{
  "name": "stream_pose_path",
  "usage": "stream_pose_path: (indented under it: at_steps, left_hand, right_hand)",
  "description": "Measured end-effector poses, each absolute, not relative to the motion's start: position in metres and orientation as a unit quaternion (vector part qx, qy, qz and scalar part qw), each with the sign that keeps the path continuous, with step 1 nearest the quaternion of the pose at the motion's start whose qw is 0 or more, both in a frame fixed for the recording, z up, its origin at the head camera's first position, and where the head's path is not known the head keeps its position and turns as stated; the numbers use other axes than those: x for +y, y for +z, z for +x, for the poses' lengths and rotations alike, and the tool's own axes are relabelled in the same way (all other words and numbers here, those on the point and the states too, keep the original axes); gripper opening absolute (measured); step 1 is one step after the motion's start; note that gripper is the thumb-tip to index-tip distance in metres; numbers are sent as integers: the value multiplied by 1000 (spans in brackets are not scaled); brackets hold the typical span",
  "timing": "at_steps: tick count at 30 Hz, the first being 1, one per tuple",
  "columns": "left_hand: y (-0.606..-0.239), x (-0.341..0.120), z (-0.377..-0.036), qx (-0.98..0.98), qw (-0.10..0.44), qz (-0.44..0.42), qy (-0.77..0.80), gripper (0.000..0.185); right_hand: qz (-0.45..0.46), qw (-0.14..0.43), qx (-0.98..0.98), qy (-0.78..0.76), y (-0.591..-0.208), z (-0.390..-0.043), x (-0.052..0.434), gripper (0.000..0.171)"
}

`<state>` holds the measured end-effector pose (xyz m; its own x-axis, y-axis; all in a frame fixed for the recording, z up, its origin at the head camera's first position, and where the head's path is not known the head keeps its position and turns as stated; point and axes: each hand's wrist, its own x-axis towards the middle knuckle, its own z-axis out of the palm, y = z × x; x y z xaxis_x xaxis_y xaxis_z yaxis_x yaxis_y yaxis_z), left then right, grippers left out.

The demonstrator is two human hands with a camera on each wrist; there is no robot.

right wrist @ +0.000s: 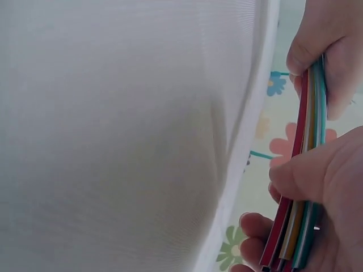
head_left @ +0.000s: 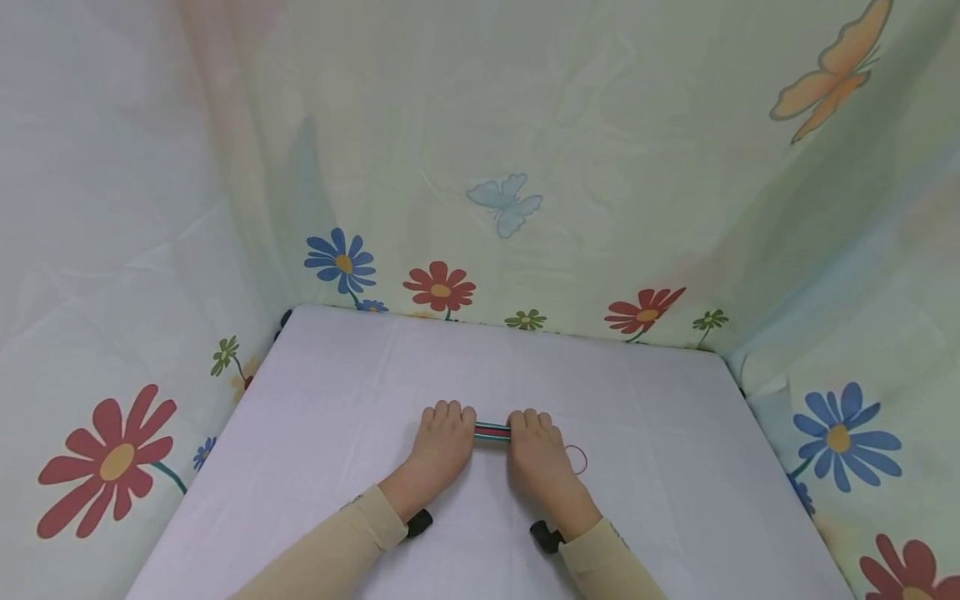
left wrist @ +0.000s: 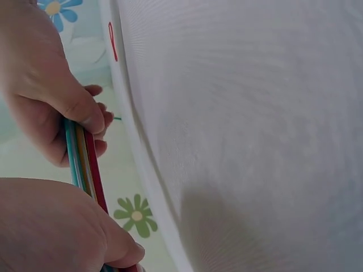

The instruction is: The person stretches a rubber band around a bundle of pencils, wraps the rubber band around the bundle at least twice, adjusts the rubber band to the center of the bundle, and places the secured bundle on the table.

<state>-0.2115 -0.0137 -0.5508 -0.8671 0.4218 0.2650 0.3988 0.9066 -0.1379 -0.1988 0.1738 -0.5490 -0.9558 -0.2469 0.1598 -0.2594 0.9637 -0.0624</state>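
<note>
Left hand (head_left: 442, 442) and right hand (head_left: 536, 450), fingers curled around straws (head_left: 492, 431) above desk (head_left: 675, 500); rubber band (head_left: 576, 459) beside right hand.

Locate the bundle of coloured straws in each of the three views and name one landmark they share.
Head: the bundle of coloured straws lies mid-table, gripped between the left hand and the right hand.
Left wrist: left edge, running from the upper hand down to the lower one.
Right wrist: right edge, running top to bottom, cut ends at the bottom.
Shared landmark: the white tablecloth.
</note>
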Motion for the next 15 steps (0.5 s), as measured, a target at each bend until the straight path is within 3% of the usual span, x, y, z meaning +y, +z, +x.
stream_pose_path:
  at_steps: [5,11,15]
  left_hand:
    - [-547,-16,-211,-967,144,-209,37,17]
    - [-545,-17,-211,-966,153,-206,36,18]
    - [-545,-17,-212,-967,148,-204,34,18]
  right_hand:
    - [110,63,-983,129,-545,-199,176,37]
    - [91,13,-958,270,-544,-198,181,69]
    - [46,-11,-929,366,-543,-200,182,73]
